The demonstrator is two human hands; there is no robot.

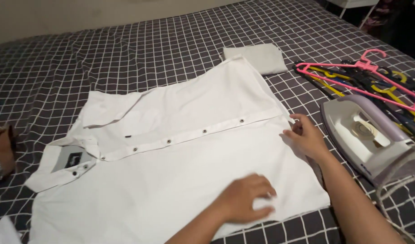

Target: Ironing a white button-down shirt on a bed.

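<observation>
A white button-up shirt (185, 149) lies spread flat on a bed with a dark sheet of white grid lines (126, 49). Its collar points left and its dark snap buttons run across the middle. My left hand (245, 196) presses flat on the shirt's lower front panel near the hem, fingers together. My right hand (304, 135) pinches the hem edge of the shirt at the end of the button placket, on the right side.
A white and lilac clothes iron (367, 135) lies on the bed just right of my right arm, its cord trailing down. Pink, yellow and dark hangers (365, 74) are piled at the far right. A folded pale cloth (261, 58) sits beyond the shirt. A brown object (0, 151) is at the left edge.
</observation>
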